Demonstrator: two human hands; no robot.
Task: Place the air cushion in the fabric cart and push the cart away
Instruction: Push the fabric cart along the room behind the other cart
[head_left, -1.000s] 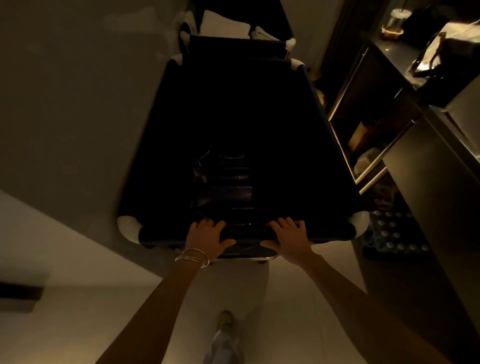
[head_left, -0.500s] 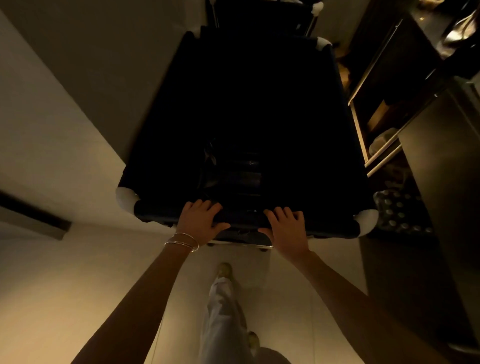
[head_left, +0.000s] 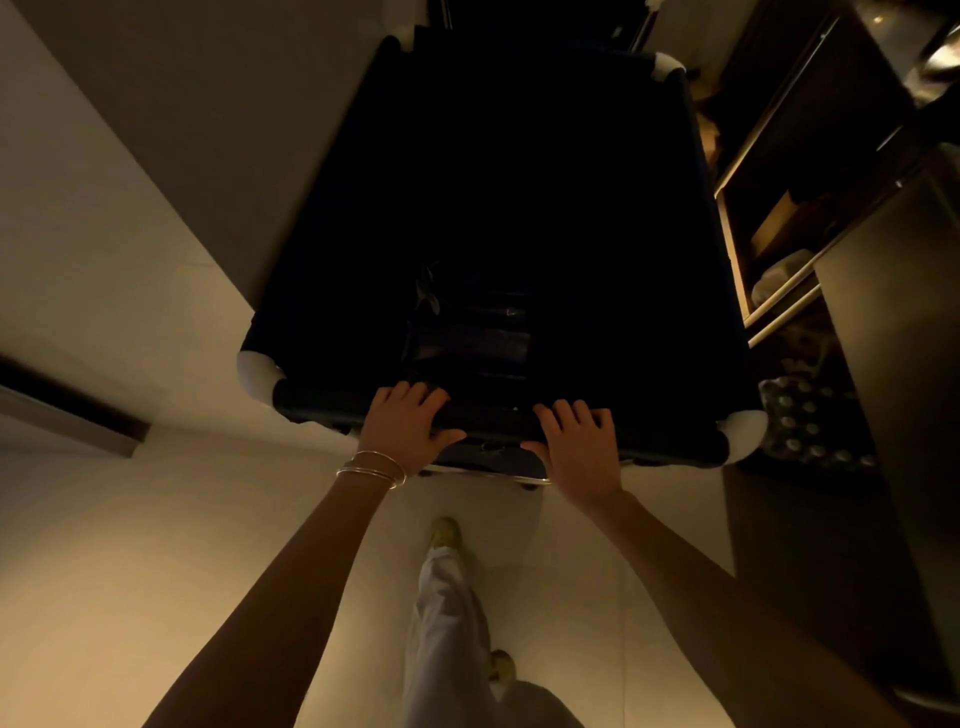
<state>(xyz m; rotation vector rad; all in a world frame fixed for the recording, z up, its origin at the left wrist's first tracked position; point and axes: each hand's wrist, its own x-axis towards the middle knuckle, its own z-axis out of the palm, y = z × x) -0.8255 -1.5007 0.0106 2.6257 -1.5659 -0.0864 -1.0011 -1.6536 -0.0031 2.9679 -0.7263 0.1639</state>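
A large black fabric cart (head_left: 332, 291) with white corner caps fills the middle of the dim view. Deep inside it, near my side, lies a dark ribbed air cushion (head_left: 470, 332), barely visible. My left hand (head_left: 408, 426), with thin bangles on the wrist, rests over the cart's near top rail, fingers curled on it. My right hand (head_left: 576, 447) holds the same rail a little to the right. Both arms are stretched forward.
A pale wall (head_left: 104, 218) runs along the left. On the right stand a dark shelf unit with wooden frames (head_left: 769, 244) and a dark cabinet (head_left: 893, 332), with a dotted object (head_left: 805, 421) on the floor beside the cart. My leg (head_left: 441, 623) steps forward on the pale floor.
The cart has rolled forward along the corridor with both hands still on its rail. The second cart at the far end has slid out of view, and my leg has stepped forward.
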